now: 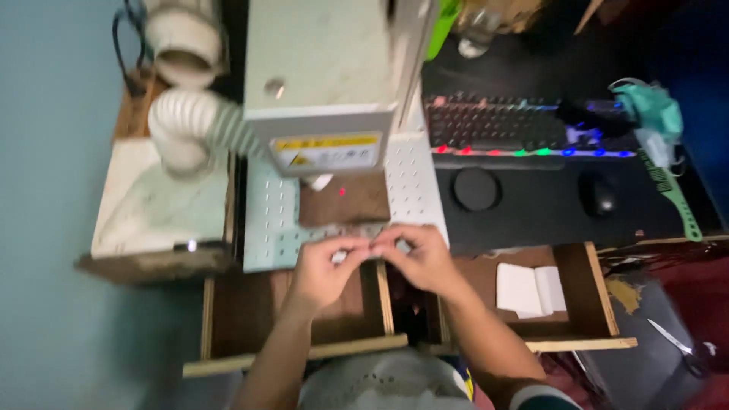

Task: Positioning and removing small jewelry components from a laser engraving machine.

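**Pinching a tiny part at the edge of the perforated plate**

Biggest thing first: the pale grey boxy machine head (319, 76) with a yellow warning sticker hangs over a white perforated metal work plate (414, 182). A brown rectangular wooden block (345, 199) lies on that plate with 1 small red light dot on it. Off to the side there's a white ribbed exhaust hose (190, 125), and further right a backlit black keyboard (524, 125). 2 open wooden drawers (250, 311) sit below the plate.

Now the hands. The left hand (323, 266) and right hand (425, 258) meet at the plate's near edge, fingertips closed in a pinch on a small pale piece (372, 247). It's blurred, so I can't tell what it is.

My take on doing this well: keep both wrists low near the plate edge, grip lightly with fingertips only, and hold the piece over the plate rather than over the drawer gap, so a slip doesn't lose it.

Orientation: the piece seems to bridge both pinches, so its long axis probably runs left-right, parallel to the plate's front edge. Which end leads, I can't tell.
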